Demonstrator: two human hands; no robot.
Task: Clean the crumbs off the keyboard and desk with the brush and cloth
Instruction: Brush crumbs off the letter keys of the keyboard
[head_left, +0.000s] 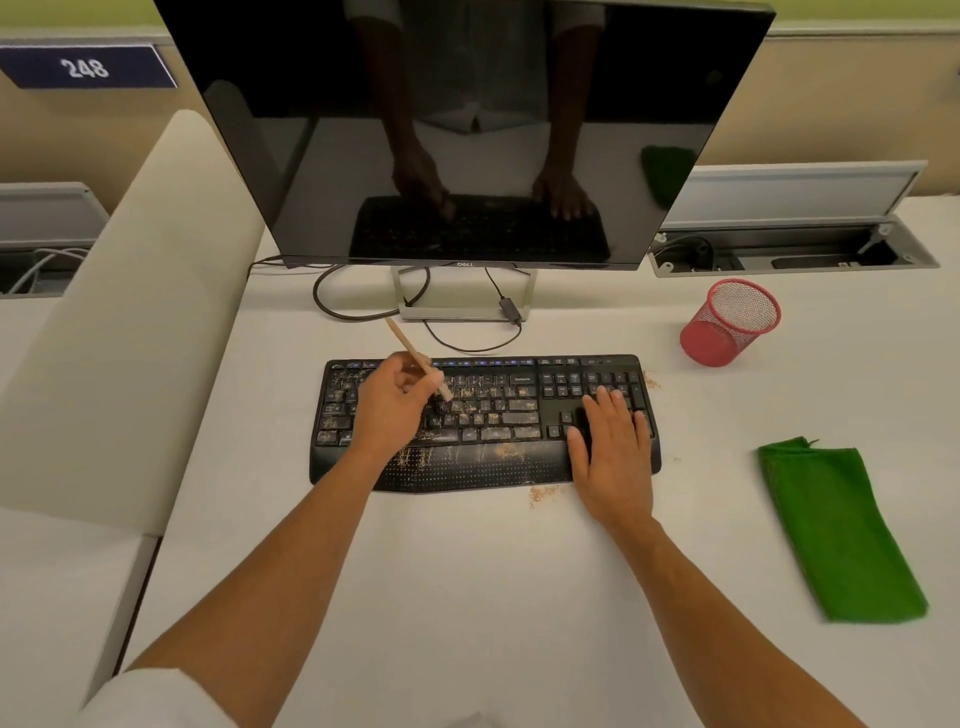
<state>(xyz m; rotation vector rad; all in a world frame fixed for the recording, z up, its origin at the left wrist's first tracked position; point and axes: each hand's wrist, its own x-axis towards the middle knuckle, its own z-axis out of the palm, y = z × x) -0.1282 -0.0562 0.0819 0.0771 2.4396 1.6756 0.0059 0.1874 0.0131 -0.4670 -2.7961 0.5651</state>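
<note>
One black keyboard (483, 415) is lying on the white desk (467, 597), speckled with tan crumbs (498, 402), alongside one thin wooden brush (415, 356) and one folded green cloth (841, 530) lying well to the right. The left hand (395, 402) is gripping the brush, bristles touching the keys. The right hand (613, 447) is pressing flat, fingers straight, on the keyboard's right end.

Left hand (395, 400) is curled in a pinch at ten o'clock (forearm stretched forward); right hand (613, 447) is laid flat, fingers pointed toward twelve.
</note>
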